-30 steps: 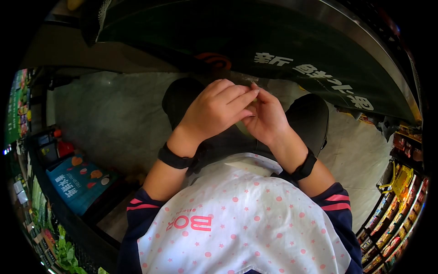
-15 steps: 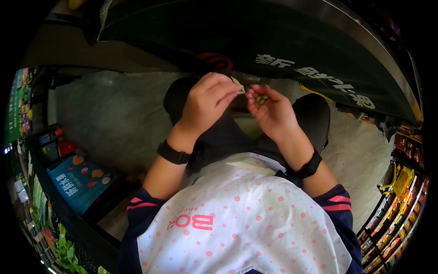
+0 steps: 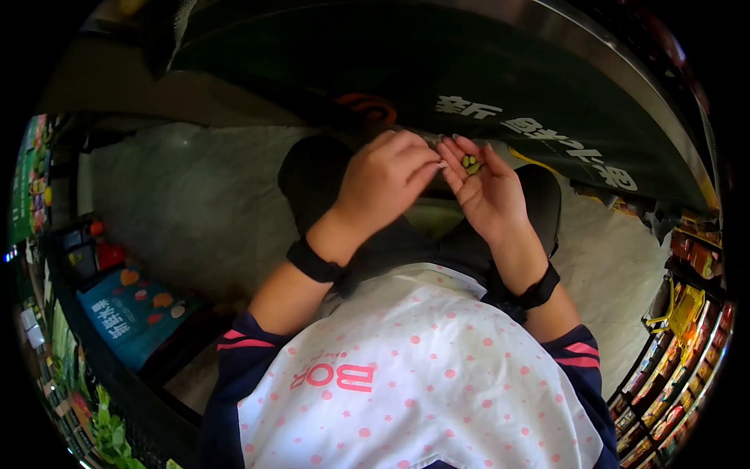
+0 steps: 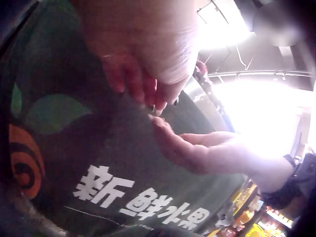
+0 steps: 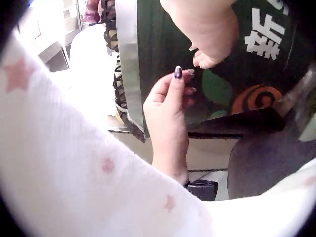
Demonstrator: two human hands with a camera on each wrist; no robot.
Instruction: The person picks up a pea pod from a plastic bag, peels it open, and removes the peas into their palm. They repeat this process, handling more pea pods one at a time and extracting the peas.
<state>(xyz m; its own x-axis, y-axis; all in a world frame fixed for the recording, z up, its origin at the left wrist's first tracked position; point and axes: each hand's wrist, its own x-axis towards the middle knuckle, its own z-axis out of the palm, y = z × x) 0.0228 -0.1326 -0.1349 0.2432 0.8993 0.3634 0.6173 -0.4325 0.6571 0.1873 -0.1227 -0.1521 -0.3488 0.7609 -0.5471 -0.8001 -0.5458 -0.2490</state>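
Several small green pieces [image 3: 471, 164] lie on the upturned right hand [image 3: 496, 195], near the base of its slightly bent fingers. To its left the left hand [image 3: 387, 180], back upward, pinches a small pale piece [image 3: 443, 164] at its fingertips, close beside the right fingertips. In the left wrist view the left hand [image 4: 143, 49] hangs from above and the right hand [image 4: 202, 155] reaches in from the right. The right wrist view shows the left hand [image 5: 170, 116] with thumb against fingers, below the right hand [image 5: 210, 39]; the green pieces are hidden there.
A dark green panel [image 3: 375, 55] with white characters curves beyond the hands. Dark-trousered knees [image 3: 312, 172] flank them above a grey floor [image 3: 195, 187]. A blue printed box [image 3: 133, 313] is at left; shelves of packets [image 3: 672, 391] stand at right.
The hands parted from their earlier contact, showing green pieces on the right palm. The right hand then moved right and turned further upward; the left followed rightward, its longer pale green strip no longer visible.
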